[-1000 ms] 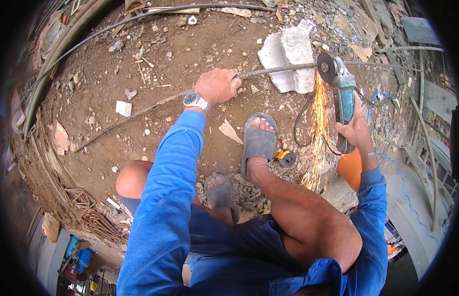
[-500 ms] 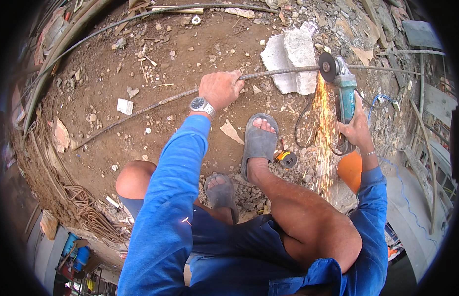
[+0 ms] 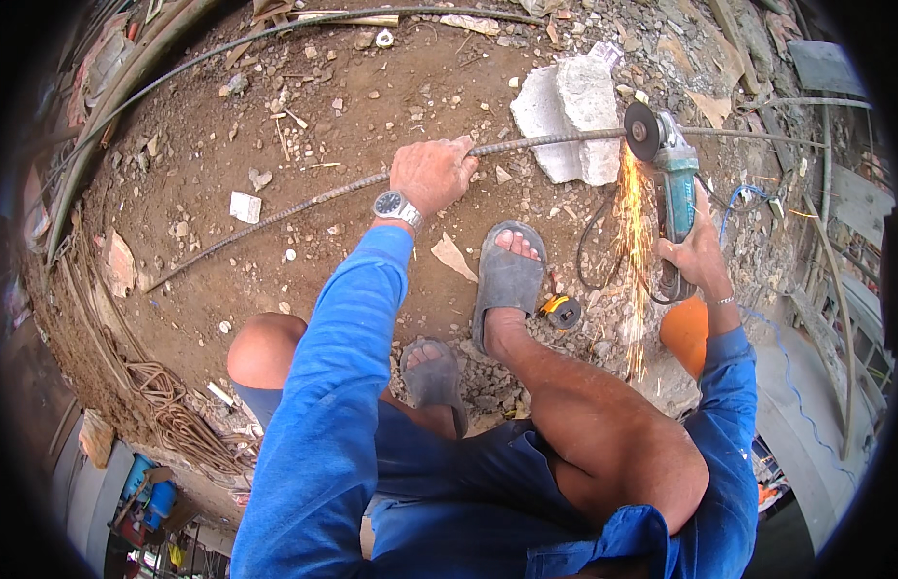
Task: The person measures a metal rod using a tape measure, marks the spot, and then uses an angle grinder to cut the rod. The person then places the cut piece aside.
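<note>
My left hand (image 3: 433,176) is wrapped round a long ribbed steel rebar (image 3: 319,198), which runs from the lower left across to the right. Over on the right, my right hand (image 3: 698,249) grips the teal body of an angle grinder (image 3: 679,198). Its dark cutting disc (image 3: 643,132) touches the rebar just beyond a broken pale concrete block (image 3: 570,118), on which the bar rests. Orange sparks (image 3: 632,241) stream down from the contact toward my right leg. Part of the grinder's handle is hidden behind my right fingers.
A yellow and black tape measure (image 3: 562,311) lies beside my right sandal (image 3: 510,275). The grinder's black cord (image 3: 586,246) loops near the sparks. Coiled rope (image 3: 179,415) sits at lower left. Another curved bar (image 3: 275,29) crosses the far ground; planks (image 3: 835,309) line the right edge.
Both hands, the rebar and the grinder stay in nearly the same place. The spark stream has changed shape slightly, looking narrower lower down.
</note>
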`<act>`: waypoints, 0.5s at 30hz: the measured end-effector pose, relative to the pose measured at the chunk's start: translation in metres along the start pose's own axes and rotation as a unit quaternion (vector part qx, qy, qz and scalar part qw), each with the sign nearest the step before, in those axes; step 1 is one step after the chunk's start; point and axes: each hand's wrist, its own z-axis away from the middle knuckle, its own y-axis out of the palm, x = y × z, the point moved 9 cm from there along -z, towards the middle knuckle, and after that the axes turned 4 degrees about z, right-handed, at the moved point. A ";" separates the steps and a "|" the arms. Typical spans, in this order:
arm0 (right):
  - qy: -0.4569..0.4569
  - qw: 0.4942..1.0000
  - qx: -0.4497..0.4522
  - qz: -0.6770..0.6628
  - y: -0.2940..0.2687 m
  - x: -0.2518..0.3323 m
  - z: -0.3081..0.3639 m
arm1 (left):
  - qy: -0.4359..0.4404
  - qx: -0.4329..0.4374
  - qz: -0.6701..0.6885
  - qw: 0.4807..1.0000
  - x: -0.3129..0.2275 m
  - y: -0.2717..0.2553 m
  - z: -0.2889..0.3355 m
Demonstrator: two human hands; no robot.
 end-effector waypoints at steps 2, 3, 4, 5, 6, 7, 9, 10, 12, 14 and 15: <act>0.016 1.000 0.008 0.000 0.000 0.001 0.000 | 0.006 -0.012 0.000 1.000 -0.001 -0.001 0.001; 0.019 1.000 0.013 0.007 -0.001 0.004 -0.001 | 0.008 -0.018 -0.001 1.000 -0.001 -0.003 0.002; 0.022 0.999 0.019 0.015 -0.001 0.006 -0.001 | 0.007 -0.017 0.000 1.000 -0.001 -0.002 0.002; 0.016 1.000 0.017 0.011 -0.001 0.006 -0.001 | 0.006 -0.016 0.000 1.000 -0.001 -0.002 0.002; 0.011 1.000 0.014 0.006 -0.001 0.005 -0.001 | 0.005 -0.015 0.001 1.000 -0.002 -0.002 0.002; 0.005 1.000 0.012 0.002 -0.001 0.004 -0.001 | 0.006 -0.015 0.001 1.000 -0.002 -0.002 0.002; -0.005 1.000 0.003 -0.001 -0.001 0.003 -0.001 | 0.008 -0.015 0.001 1.000 -0.003 -0.003 0.002; -0.010 1.000 -0.002 -0.002 -0.001 0.003 -0.001 | 0.008 -0.017 0.001 1.000 -0.003 -0.003 0.002; -0.008 1.000 0.006 -0.005 0.000 0.003 -0.001 | 0.008 -0.021 0.002 1.000 -0.002 -0.002 0.002; 0.000 1.000 0.013 -0.014 0.001 0.004 -0.001 | 0.013 -0.032 -0.001 0.999 -0.001 -0.003 0.002; 0.009 1.000 0.015 -0.021 0.001 0.005 -0.001 | 0.016 -0.037 -0.002 0.999 -0.002 -0.003 0.003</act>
